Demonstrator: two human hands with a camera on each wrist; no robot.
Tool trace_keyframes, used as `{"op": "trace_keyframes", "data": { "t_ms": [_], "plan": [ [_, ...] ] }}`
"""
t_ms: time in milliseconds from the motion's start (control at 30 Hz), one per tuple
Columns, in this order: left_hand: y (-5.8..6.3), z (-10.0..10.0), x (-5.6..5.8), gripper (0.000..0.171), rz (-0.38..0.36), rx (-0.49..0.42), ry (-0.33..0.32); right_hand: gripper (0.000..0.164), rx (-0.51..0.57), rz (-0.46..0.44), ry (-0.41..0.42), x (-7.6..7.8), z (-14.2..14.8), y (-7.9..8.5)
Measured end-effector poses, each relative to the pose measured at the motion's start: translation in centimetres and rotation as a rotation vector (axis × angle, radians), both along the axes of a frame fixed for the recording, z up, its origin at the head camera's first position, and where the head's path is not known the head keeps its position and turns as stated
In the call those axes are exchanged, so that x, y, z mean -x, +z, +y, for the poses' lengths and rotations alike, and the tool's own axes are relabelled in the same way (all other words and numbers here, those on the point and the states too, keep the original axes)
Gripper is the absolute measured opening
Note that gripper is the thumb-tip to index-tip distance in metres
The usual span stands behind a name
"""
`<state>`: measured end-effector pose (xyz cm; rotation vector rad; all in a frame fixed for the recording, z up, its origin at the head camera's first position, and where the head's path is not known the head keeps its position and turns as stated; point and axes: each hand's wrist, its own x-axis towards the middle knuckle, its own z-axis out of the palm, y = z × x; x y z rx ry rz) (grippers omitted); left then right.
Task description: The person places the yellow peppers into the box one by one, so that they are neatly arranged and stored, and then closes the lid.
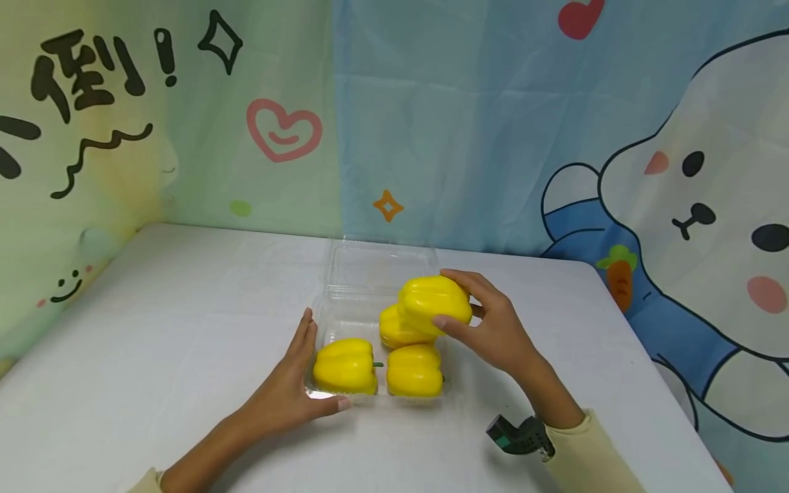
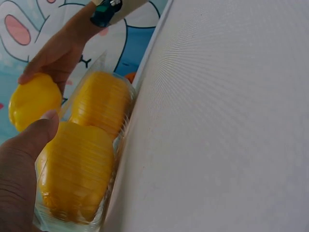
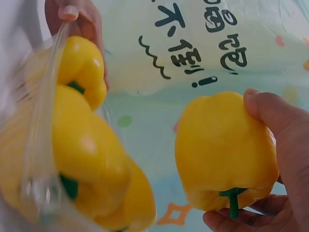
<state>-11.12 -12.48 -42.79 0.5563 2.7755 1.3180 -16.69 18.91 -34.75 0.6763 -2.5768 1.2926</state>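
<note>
My right hand [image 1: 498, 335] grips a yellow bell pepper [image 1: 431, 302] between thumb and fingers, above the back right of a clear plastic clamshell box [image 1: 339, 327]. In the right wrist view this bell pepper has its green stem [image 3: 233, 200] toward the camera. Inside the box lie a front-left bell pepper [image 1: 344, 367], a front-right bell pepper [image 1: 414, 371] and another bell pepper [image 1: 397, 331] behind, partly hidden by the held one. My left hand [image 1: 277, 394] rests against the box's left front corner, fingers straight along the side and thumb along the front edge.
The box's clear lid [image 1: 381, 267] lies folded back toward the rear edge of the white table [image 1: 185, 329]. A printed cloth [image 1: 431, 123] hangs right behind the table. A black device [image 1: 520, 435] is strapped to my right wrist.
</note>
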Motion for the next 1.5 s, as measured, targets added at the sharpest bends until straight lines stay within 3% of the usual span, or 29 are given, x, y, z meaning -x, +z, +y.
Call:
{"op": "trace_keyframes", "data": {
  "t_ms": [300, 700, 1500],
  "plan": [
    [0.0, 0.1, -0.1, 0.124, -0.001, 0.003, 0.004, 0.063, 0.026, -0.041, 0.044, 0.4, -2.3, 0.3],
    [0.0, 0.0, 0.0, 0.124, 0.002, 0.004, -0.003, 0.064, 0.076, -0.178, 0.127, 0.8, -5.7, 0.2],
    [-0.1, 0.0, 0.1, 0.125, 0.000, -0.002, -0.008, 0.069, 0.030, -0.205, 0.136, 2.0, -8.8, -0.9]
  ]
}}
